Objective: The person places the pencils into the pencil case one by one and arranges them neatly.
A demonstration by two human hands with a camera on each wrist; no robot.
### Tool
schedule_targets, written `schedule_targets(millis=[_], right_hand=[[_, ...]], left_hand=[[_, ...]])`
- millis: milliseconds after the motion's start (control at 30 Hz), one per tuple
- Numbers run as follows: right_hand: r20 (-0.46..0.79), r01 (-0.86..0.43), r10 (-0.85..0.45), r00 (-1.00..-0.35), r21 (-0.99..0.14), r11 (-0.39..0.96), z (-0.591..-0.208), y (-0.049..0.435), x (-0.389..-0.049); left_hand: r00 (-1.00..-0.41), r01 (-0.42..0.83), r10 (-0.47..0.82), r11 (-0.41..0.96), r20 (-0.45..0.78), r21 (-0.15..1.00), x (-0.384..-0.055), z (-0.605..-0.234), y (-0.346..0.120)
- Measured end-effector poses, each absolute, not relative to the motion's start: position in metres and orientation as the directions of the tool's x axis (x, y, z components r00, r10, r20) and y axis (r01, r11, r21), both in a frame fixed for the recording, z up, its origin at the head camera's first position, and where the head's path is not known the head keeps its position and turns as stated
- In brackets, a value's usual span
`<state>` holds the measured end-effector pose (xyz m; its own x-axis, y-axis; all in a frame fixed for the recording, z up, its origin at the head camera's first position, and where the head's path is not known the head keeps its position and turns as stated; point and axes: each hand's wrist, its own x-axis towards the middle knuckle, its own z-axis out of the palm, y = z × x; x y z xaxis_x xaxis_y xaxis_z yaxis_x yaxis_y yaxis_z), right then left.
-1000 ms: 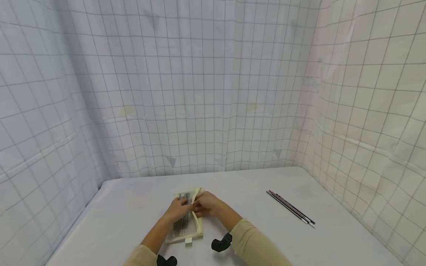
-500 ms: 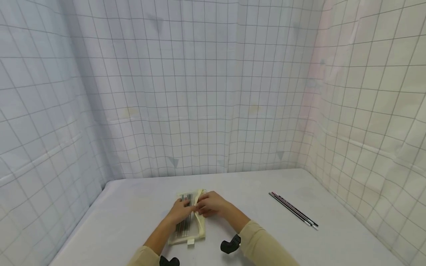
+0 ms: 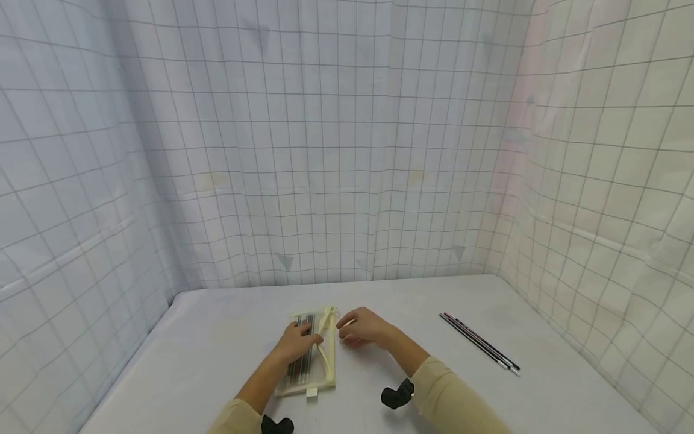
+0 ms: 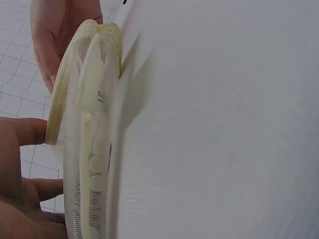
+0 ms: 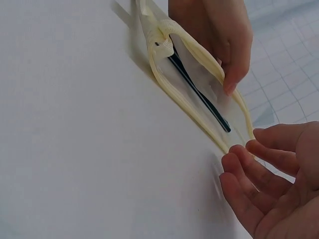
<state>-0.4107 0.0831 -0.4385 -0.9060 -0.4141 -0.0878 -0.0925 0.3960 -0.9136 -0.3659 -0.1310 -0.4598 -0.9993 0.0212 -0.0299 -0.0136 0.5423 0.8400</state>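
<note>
1. The left hand (image 3: pixel 293 343) lies on top of the pouch with its fingers spread; its thumb touches the raised lip, and nothing is gripped.
2. The right hand (image 3: pixel 363 327) is softly bent and holds nothing; its fingertips are just beside the lip, maybe touching, I can't tell.
3. The see-through pouch (image 3: pixel 330 371) with yellow edges is under the left hand and left of the right hand. Its mouth gapes, and a dark stick (image 5: pixel 197 92) shows inside.
4. A small white tag (image 3: pixel 311 393) sits nearer the person than the left hand.
5. Well to the right of the right hand, a few thin sticks (image 3: pixel 477 341) lie together on the bench (image 3: pixel 217 349).
6. The step seems to be opening the pouch. The next move probably needs the left thumb to keep the lip up.
</note>
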Motion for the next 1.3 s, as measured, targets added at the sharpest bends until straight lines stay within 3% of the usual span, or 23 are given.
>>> schedule_targets(millis=[367,1300], right_hand=[[-0.094,-0.104,-0.423,-0.901,-0.901,0.422,-0.428,0.119,-0.416],[-0.091,-0.055,-0.278,-0.956,-0.877,0.478,-0.413,0.206,-0.424]], left_hand=[[-0.999,-0.020,0.028,0.524,-0.040,0.852,-0.365,-0.459,-0.132],[-0.998,-0.018,0.038,0.535,-0.045,0.845,-0.367,-0.460,-0.133]])
